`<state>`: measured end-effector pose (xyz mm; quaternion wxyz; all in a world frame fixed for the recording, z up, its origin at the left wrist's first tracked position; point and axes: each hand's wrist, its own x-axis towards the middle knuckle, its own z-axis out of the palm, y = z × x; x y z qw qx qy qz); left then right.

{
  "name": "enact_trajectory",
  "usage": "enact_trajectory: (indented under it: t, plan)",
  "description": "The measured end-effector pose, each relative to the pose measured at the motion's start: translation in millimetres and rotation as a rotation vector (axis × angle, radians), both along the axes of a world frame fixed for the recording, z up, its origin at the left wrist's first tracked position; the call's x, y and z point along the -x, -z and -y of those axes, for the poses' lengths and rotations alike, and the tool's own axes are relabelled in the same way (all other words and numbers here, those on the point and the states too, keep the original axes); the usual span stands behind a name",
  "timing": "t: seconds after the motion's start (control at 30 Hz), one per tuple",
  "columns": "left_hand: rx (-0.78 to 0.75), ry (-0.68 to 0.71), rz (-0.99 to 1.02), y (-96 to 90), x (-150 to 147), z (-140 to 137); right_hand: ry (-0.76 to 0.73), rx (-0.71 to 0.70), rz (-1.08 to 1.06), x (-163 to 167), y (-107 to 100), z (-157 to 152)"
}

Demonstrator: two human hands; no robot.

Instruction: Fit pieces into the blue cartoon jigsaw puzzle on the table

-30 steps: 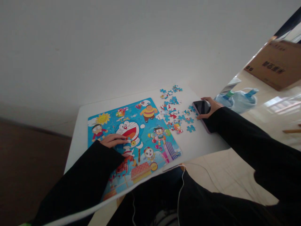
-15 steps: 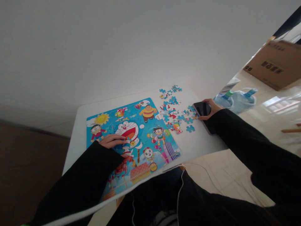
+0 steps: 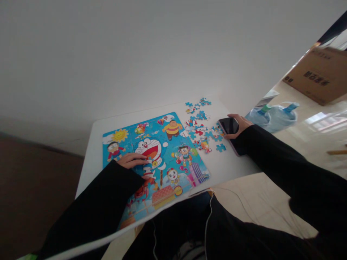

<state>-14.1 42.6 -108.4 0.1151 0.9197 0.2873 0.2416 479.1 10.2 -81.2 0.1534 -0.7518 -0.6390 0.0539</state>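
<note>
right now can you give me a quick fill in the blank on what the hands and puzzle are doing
1. The left hand rests on the ____ puzzle board.
2. The right hand grips a dark ____.
3. The loose puzzle pieces lie between the board and the ____.
4. Both arms wear ____ sleeves.

Missing words: cartoon; phone; phone; black

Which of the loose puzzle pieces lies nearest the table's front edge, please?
The plain blue puzzle piece lying alone just left of the phone; the other loose pieces cluster farther back, many showing white or red print.
</note>
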Motion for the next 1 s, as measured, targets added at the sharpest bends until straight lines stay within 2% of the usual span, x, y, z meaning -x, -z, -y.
enact_trajectory:
  t: [0.27, 0.47, 0.77, 0.9, 1.0]
  plan:
    - [-0.032, 0.046, 0.029, 4.0, 3, -3, 0.104, 0.011, 0.033, -14, -4, 3]
    - [-0.024, 0.051, 0.049, 1.7, 2, -2, 0.071, 0.012, 0.014, -11, -3, 1]
    - [-0.039, 0.041, 0.042, -2.8, -2, 2, -0.057, 0.045, 0.019, -2, 2, -3]
    - [-0.031, 0.033, 0.027, -4.1, -3, 3, -0.044, 0.031, 0.038, -5, -13, -17]
    - [-0.024, 0.045, 0.050, -5.5, -4, 3, -0.038, 0.034, 0.008, -8, -34, -47]
